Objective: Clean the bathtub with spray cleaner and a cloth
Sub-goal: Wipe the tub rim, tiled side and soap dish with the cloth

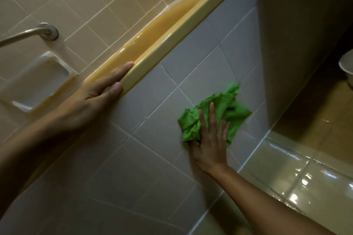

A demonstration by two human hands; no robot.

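Head view: right hand (210,149) is flat on the green cloth (225,105), fingers straight and spread, palm pressing it to the tiled front panel (152,168) of the tub. It's a press, not a pinch. The cloth is bunched, sitting under the fingers and spilling past the fingertips and out on the thumb side. Its long axis runs diagonally, from beside the thumb to beyond the little-finger tips.

Left hand (95,99) holds nothing. Fingers lie straight along the top of the tub rim (172,44), thumb down the outer face. Looks like a brace.

Key relation: the rim lies beyond the right fingertips and toward the thumb side, with bare panel tile between cloth and rim. More panel runs back along the forearm. The right hand is the only one on the cloth. The left is nearer the rim and well apart from the cloth.

Judgement: mid-wipe on the outer panel. Next stroke probably slides the cloth across the tiles, pressure kept through the palm so the loose edges don't fold under.

Spray cleaner isn't in view. Can't tell which tiles are already wiped.
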